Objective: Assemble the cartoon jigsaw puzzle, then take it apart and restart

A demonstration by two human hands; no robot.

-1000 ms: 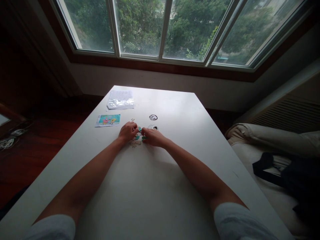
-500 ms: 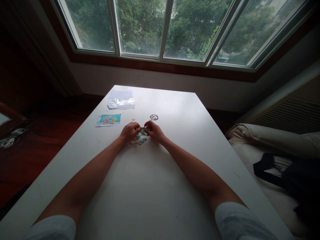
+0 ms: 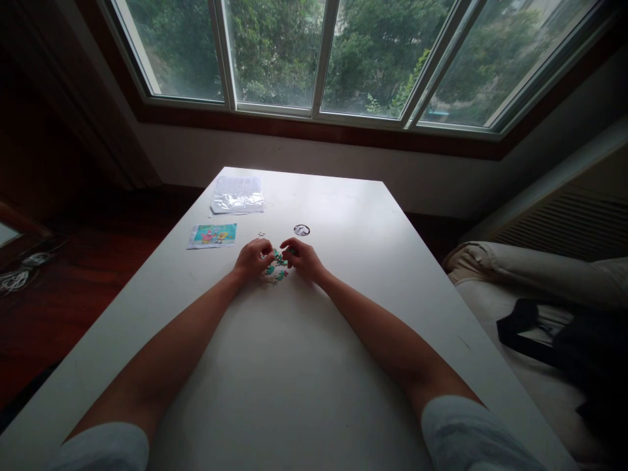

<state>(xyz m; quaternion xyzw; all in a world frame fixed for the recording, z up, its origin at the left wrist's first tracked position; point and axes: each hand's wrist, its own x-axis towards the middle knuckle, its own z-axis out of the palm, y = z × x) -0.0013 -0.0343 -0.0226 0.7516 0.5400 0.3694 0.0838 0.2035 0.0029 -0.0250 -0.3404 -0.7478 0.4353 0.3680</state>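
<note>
A small heap of jigsaw puzzle pieces (image 3: 279,258), green, teal and pale, lies on the white table (image 3: 314,366) between my two hands. My left hand (image 3: 254,257) is at the left of the heap, fingers curled together; whatever they hold is hidden. On the right, my right hand (image 3: 300,258) pinches what looks like a small green puzzle piece between thumb and fingertips. Beyond my left hand lies a single small puzzle piece (image 3: 261,233). Toward me, a few more pieces (image 3: 279,277) lie loosely, some partly covered by my left hand.
A colourful cartoon picture card (image 3: 212,235) lies to the left. Behind it is a clear plastic sleeve with papers (image 3: 238,195). A round black-and-white item (image 3: 301,230) lies past my right hand. A cushioned seat with a dark bag (image 3: 540,333) stands beyond the table's right edge.
My hands have drawn slightly apart, opening a small gap over the heap. Fewer of the pale pieces at the near side show now. The card and sleeve stay put.
</note>
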